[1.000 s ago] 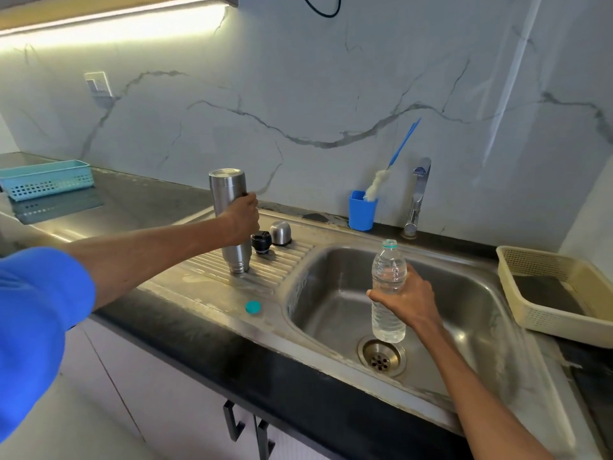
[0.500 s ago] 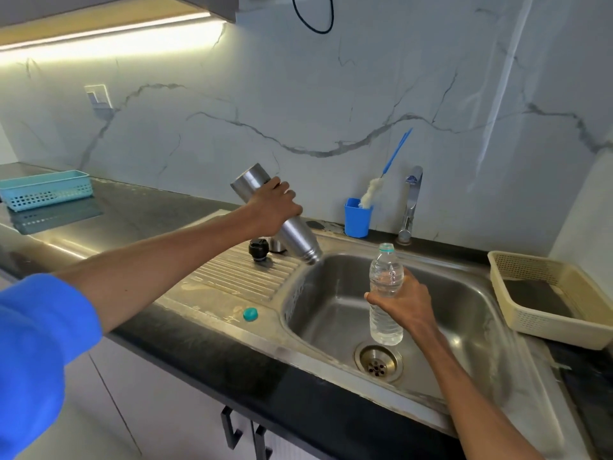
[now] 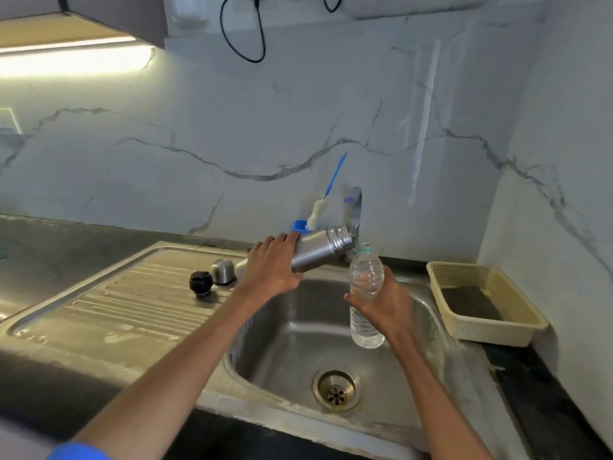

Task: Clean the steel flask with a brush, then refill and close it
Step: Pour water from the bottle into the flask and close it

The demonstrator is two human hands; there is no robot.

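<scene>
The left hand has its fingers wrapped around the bottom end of the steel flask. The flask is tipped almost flat over the sink, and its open mouth points at the tap. The right hand has its fingers curled around a clear water bottle. It holds the bottle standing up over the sink, just in front of the flask's mouth. The bottle has no cap on and has water in it.

The brush sits in a blue cup behind the sink, just behind the flask. No hand is on it, so the scrubbing does not look started. I cannot tell if the inside of the flask is wet.

The flask is open. Its black stopper and its steel cap rest on the ribbed part to the left of the sink.

So the task looks near its start. I think the next step is pouring some water into the flask. After that come the brushing, rinsing, filling and closing.
</scene>
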